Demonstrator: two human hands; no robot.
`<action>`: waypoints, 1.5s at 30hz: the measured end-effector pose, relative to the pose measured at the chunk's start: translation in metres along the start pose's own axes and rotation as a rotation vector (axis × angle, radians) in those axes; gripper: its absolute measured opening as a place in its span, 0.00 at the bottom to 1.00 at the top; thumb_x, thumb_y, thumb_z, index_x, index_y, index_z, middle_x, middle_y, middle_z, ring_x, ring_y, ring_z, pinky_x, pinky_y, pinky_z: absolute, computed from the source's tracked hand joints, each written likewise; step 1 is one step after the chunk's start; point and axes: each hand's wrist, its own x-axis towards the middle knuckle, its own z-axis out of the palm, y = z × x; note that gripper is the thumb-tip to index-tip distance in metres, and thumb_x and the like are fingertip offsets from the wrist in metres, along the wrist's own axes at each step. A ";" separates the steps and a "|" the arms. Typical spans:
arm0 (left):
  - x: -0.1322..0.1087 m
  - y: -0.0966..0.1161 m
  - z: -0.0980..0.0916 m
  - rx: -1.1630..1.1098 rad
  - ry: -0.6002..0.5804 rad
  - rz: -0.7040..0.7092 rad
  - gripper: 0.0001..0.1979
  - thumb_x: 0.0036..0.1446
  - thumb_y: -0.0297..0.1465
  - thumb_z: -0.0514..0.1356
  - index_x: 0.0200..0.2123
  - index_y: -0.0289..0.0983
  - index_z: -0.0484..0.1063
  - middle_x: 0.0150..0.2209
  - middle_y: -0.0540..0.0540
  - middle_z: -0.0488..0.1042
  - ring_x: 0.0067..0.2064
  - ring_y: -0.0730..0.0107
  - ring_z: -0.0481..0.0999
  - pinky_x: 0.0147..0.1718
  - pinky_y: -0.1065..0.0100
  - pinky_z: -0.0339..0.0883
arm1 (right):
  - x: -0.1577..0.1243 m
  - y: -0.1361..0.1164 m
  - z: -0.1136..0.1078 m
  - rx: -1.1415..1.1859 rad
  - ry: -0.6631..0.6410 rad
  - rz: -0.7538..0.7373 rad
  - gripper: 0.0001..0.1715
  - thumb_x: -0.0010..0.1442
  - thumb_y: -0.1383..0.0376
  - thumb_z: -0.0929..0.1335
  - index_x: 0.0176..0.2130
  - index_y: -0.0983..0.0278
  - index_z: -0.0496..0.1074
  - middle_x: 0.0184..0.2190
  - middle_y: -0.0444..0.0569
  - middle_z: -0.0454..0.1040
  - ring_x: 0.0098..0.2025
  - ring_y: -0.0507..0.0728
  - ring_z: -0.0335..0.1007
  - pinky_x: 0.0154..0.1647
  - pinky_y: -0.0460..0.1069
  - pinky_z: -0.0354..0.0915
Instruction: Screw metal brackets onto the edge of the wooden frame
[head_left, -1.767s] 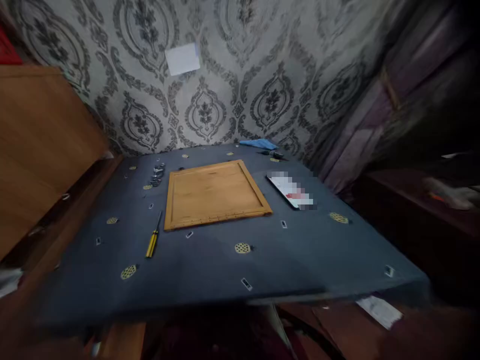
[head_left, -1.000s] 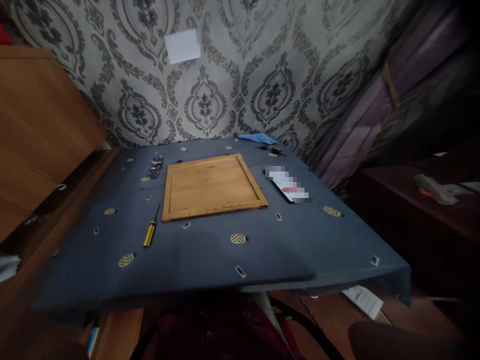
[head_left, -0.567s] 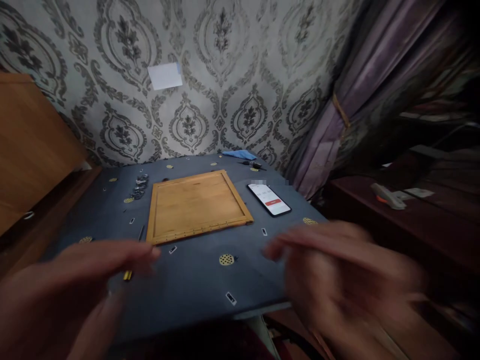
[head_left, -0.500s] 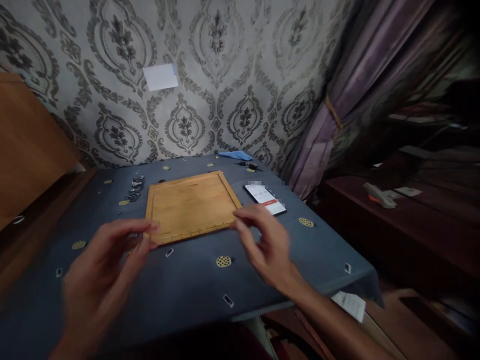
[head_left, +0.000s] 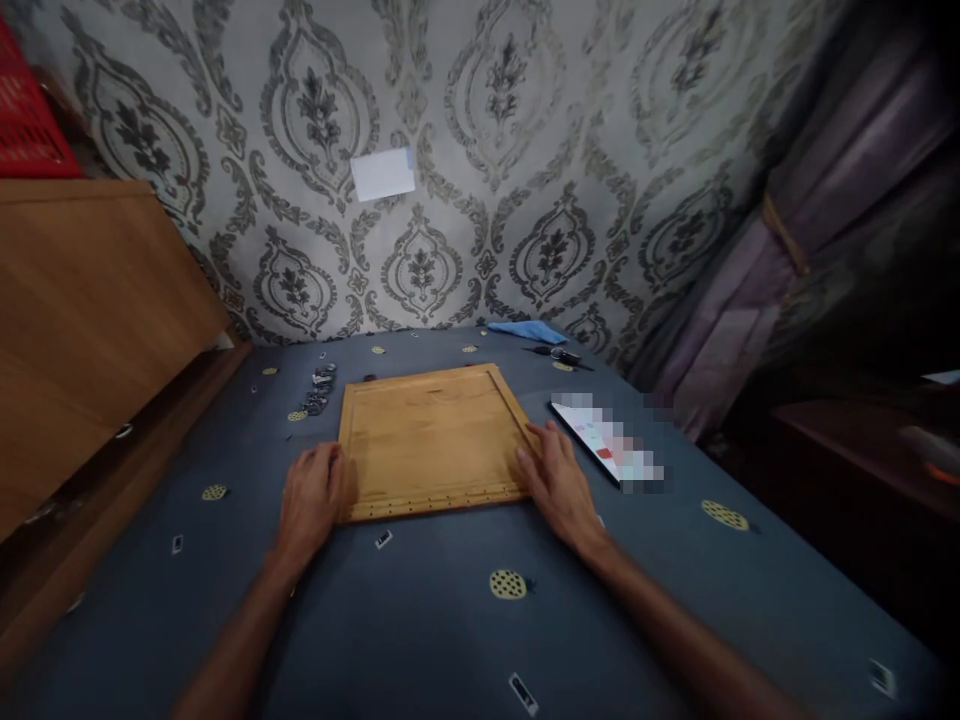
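Observation:
A square wooden board (head_left: 431, 435) with a raised rim lies flat on a table under a blue-grey cloth (head_left: 420, 620). My left hand (head_left: 311, 497) rests at the board's near left corner, its fingers curled against the left edge. At the near right corner, my right hand (head_left: 559, 483) has its fingers laid along the right edge and its thumb at the front. Both hands grip the board by its sides. The yellow screwdriver seen earlier is hidden under my left hand.
A phone (head_left: 607, 445) with a lit screen lies just right of my right hand. Small metal parts (head_left: 321, 385) sit left of the board's far corner. A blue cloth (head_left: 529, 330) and a dark tool (head_left: 561, 354) lie by the wall. A wooden cabinet (head_left: 82, 320) stands left, a purple curtain (head_left: 780, 270) right.
Both hands came into view from below, reached forward and settled on the board's left and right near corners. The camera swung back to the left, towards the table.

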 end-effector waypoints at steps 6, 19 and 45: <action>-0.003 -0.004 0.000 -0.046 -0.047 -0.028 0.16 0.71 0.38 0.47 0.48 0.40 0.72 0.46 0.38 0.81 0.49 0.49 0.81 0.48 0.53 0.73 | 0.000 0.003 -0.002 0.003 0.019 -0.018 0.32 0.74 0.44 0.57 0.62 0.62 0.67 0.63 0.63 0.70 0.69 0.70 0.65 0.65 0.68 0.69; -0.001 -0.010 -0.001 -0.195 -0.120 -0.067 0.15 0.69 0.41 0.48 0.49 0.42 0.70 0.46 0.41 0.84 0.47 0.52 0.84 0.42 0.59 0.75 | 0.001 0.002 -0.003 0.016 0.016 -0.012 0.33 0.74 0.43 0.57 0.62 0.62 0.67 0.62 0.63 0.72 0.64 0.70 0.71 0.63 0.68 0.70; 0.007 -0.045 -0.051 -0.418 -0.723 -0.362 0.21 0.42 0.43 0.67 0.37 0.39 0.70 0.25 0.56 0.71 0.23 0.70 0.71 0.17 0.72 0.62 | 0.001 -0.011 -0.017 0.017 0.088 -0.118 0.28 0.74 0.46 0.60 0.57 0.62 0.71 0.61 0.65 0.71 0.66 0.71 0.69 0.65 0.69 0.68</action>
